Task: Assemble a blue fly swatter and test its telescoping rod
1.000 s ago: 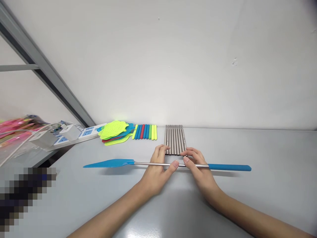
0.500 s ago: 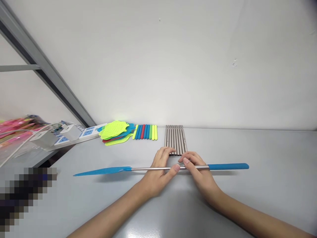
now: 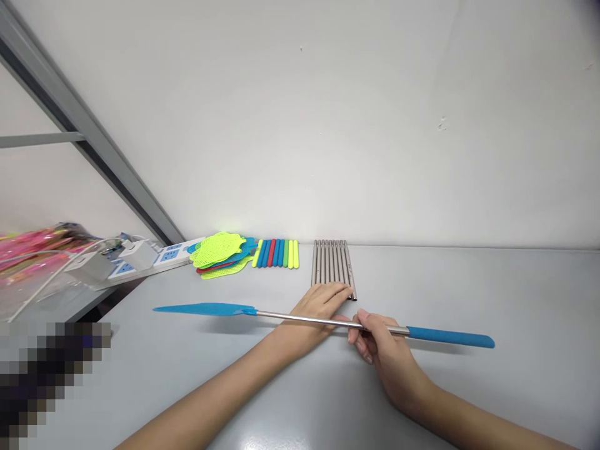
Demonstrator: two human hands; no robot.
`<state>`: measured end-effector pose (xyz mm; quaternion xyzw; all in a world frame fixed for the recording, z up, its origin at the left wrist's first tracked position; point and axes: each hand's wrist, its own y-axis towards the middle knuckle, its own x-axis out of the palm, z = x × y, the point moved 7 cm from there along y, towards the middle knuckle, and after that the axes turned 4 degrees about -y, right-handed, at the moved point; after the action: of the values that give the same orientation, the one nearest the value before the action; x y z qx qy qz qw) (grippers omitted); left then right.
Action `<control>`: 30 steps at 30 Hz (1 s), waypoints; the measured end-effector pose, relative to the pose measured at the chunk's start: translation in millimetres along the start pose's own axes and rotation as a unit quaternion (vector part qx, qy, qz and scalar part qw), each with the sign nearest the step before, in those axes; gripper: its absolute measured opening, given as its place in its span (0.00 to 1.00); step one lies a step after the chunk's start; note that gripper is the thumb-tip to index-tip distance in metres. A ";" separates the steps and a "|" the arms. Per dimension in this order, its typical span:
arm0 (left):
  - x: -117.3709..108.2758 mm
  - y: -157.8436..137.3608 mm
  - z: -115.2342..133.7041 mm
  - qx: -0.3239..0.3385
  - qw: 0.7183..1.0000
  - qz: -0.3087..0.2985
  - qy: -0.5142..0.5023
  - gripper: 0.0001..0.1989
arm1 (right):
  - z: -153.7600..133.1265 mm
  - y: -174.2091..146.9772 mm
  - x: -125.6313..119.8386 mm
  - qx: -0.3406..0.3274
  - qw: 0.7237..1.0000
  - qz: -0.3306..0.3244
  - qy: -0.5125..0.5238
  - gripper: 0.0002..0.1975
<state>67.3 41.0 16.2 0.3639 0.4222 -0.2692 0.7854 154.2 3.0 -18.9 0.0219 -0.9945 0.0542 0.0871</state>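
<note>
My right hand (image 3: pixel 387 350) grips a fly swatter by its thin metal rod, just left of the blue handle (image 3: pixel 450 337). The blue swatter head (image 3: pixel 206 309) points left, and the rod (image 3: pixel 304 319) passes above my left wrist. My left hand (image 3: pixel 319 306) reaches under the rod with its fingers stretched over the near ends of a row of metal tubes (image 3: pixel 330 262). Those fingers look extended and partly cover the tube ends; whether they press on the tubes is hard to see.
Left of the tubes lies a row of coloured handles (image 3: pixel 276 253), then a stack of mesh swatter heads (image 3: pixel 218 250). A power strip (image 3: pixel 171 255) with white plugs and pink items in plastic (image 3: pixel 37 250) are at the far left. A white wall (image 3: pixel 328 125) rises behind the table.
My right hand has closed on the rod and moved slightly toward me, tilting the swatter down at the handle end. My left hand has left the rod and moved right toward the tubes' near ends.
</note>
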 end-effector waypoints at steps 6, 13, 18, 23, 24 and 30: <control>17.7 24.7 -5.0 -0.014 0.998 -0.005 0.062 0.15 | 10.5 -12.4 9.5 0.062 0.997 -0.046 0.027 0.22; 25.2 28.5 -9.4 -0.028 0.995 0.019 0.093 0.10 | 9.0 -14.0 12.4 0.043 0.997 -0.064 0.026 0.22; 25.9 28.2 -6.7 -0.005 0.994 0.034 0.102 0.11 | 9.3 -15.1 13.1 0.042 0.996 -0.073 0.018 0.22; 25.9 28.7 -4.4 0.013 0.994 0.044 0.102 0.12 | 8.4 -15.2 12.7 0.043 0.997 -0.069 0.016 0.22; 25.8 28.6 -4.4 0.014 0.993 0.048 0.103 0.12 | 8.1 -15.3 12.6 0.044 0.997 -0.067 0.017 0.22; 26.7 29.9 -4.8 0.020 0.994 0.060 0.089 0.10 | 9.9 -15.9 11.5 0.048 0.997 -0.063 0.016 0.22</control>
<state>100.1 59.3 1.7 0.4262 0.4623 -0.1969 0.7523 142.1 -14.3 -24.9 0.0876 -0.9858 0.0970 0.1052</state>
